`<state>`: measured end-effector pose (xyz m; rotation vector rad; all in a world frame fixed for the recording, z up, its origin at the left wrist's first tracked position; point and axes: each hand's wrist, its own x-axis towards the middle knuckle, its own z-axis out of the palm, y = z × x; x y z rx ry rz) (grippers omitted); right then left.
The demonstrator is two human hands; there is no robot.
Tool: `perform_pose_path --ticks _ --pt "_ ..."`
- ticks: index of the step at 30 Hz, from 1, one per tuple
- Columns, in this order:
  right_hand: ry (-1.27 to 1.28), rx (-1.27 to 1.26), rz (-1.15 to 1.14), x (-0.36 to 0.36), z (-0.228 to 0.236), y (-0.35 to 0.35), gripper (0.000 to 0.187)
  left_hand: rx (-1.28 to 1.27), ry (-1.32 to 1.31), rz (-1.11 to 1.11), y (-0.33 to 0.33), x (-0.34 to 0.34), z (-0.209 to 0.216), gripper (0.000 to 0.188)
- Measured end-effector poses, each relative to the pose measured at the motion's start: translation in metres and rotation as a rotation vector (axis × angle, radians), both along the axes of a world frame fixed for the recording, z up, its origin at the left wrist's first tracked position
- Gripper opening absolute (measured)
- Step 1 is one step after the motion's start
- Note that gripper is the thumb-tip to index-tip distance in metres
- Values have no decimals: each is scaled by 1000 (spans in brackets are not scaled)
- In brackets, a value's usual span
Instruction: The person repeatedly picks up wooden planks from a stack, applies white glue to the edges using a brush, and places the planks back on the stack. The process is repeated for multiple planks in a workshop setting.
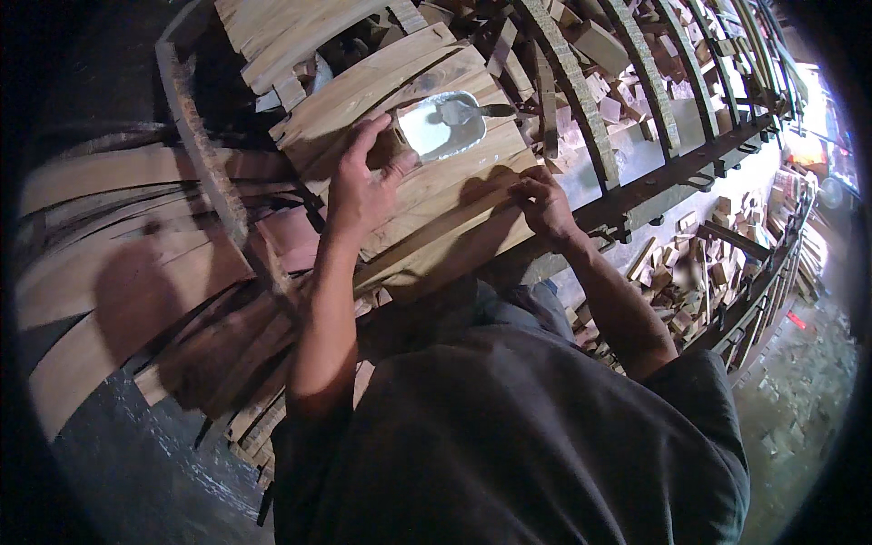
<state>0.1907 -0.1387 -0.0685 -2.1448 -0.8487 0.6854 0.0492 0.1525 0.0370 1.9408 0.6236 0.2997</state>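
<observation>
Long curved planks [100, 259] lie stacked at the far left of a workshop, crossed by a rough curved bar [198, 141], as a person works with bare hands over a bench-like spread of pale boards [413, 195]. The left hand [363, 193] reaches the upper part of that spread, thumb and forefinger set wide at the left end of a shallow tub [479, 138]; whether they grip it cannot be told. The tub sits over the boards towards their right edge, with white paste [423, 130] inside and a tool [497, 110] leaning out over its right rim. Along the boards' lower edge runs a narrow strip [436, 238], its right end met by the right hand [548, 207], fingers bunched narrow, any pinch on the wood unclear. Farther right stand a rack of curved bars [586, 118] and heaped wood blocks [602, 47]. By appearances, the boards are already laid side by side and paste remains for use; whether any joint is coated or finished cannot be seen
</observation>
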Motion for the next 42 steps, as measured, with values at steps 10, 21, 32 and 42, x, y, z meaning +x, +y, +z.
perform_pose_path --ticks 10,21,32,42 --pt "433 238 -481 51 3 -10 13 -76 -12 23 10 6 5 43" --pt "370 -272 -11 48 -26 -60 37 -390 246 704 -81 -187 -85 16" --pt "344 -361 -106 46 -11 -45 34 -492 521 472 -120 -225 -166 37" --pt "572 -333 -156 69 -9 -57 29 -1068 355 718 -106 -198 -93 25"
